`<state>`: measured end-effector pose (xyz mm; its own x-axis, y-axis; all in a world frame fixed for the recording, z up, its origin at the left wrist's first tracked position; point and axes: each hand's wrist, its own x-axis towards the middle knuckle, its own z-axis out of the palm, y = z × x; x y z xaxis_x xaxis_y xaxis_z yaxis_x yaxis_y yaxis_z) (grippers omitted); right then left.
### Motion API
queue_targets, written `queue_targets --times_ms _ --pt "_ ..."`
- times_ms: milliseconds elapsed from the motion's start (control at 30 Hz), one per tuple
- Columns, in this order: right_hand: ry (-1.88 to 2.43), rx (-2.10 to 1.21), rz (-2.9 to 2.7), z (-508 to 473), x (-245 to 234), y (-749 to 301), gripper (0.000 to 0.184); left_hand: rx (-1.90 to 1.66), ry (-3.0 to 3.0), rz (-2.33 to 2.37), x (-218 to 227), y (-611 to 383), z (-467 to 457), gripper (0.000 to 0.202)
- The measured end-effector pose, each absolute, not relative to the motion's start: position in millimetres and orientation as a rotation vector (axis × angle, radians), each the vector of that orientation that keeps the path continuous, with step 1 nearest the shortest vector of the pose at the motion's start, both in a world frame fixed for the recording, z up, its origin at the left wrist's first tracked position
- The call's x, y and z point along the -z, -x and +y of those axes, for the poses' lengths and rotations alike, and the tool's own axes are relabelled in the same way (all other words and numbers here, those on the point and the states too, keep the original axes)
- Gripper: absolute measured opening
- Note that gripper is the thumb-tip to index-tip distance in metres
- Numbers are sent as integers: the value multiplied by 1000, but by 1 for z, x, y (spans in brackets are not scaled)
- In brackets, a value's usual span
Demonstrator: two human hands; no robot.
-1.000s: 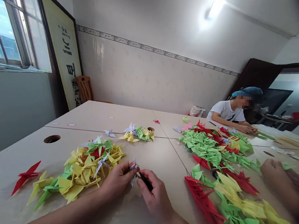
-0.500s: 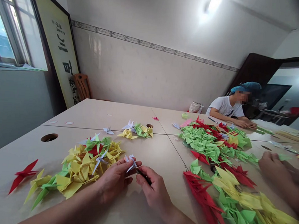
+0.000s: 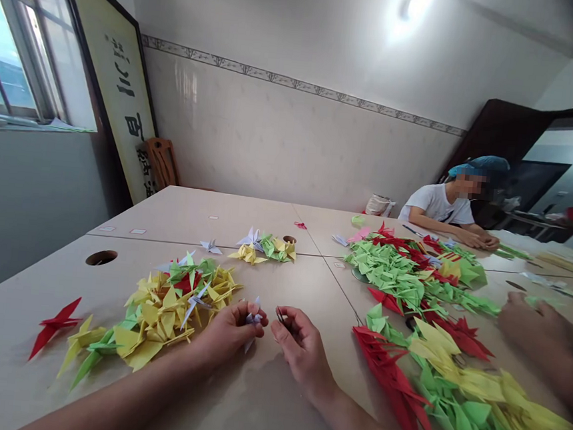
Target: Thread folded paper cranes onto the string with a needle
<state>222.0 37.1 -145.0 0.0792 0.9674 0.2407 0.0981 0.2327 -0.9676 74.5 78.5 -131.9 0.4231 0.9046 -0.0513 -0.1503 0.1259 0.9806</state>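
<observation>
1 pale paper crane [image 3: 253, 319], pinched in my left hand [image 3: 228, 334] beside the crane pile [image 3: 172, 319]. My right hand [image 3: 302, 347] half-curled at a small dark tip [image 3: 280, 316], hold unclear. Risk: a slack pinch drops the crane.

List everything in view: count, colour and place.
Table: one, cream, under everything
Crane pile: one, yellow, green and red, front left
Lone crane: one, red, left of that pile
Small crane pile: one, yellow, green and lilac, far table
Crane heaps: many, green, red and yellow, right side
Framed calligraphy: one, cream, leaning by window
Seated person: one, white shirt, blue cap, far end
Other person's hand: one, right edge
Paper crane: one, pale, held at centre
Dark tool: one, black, held at centre
Left hand: one, pinching paper crane
Right hand: one, pinching dark tool
</observation>
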Motion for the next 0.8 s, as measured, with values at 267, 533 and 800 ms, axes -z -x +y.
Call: queue_targets --times_ms 267,533,800 --pt "1098 -941 -1335 38 140 -221 24 -800 -1567 763 136 -73 73 13" --pt "1083 -973 -1332 39 142 -221 20 -751 -1825 788 131 -72 66 17" --pt "1172 -1024 -1229 40 141 -222 27 -755 -1927 809 128 -72 61 17"
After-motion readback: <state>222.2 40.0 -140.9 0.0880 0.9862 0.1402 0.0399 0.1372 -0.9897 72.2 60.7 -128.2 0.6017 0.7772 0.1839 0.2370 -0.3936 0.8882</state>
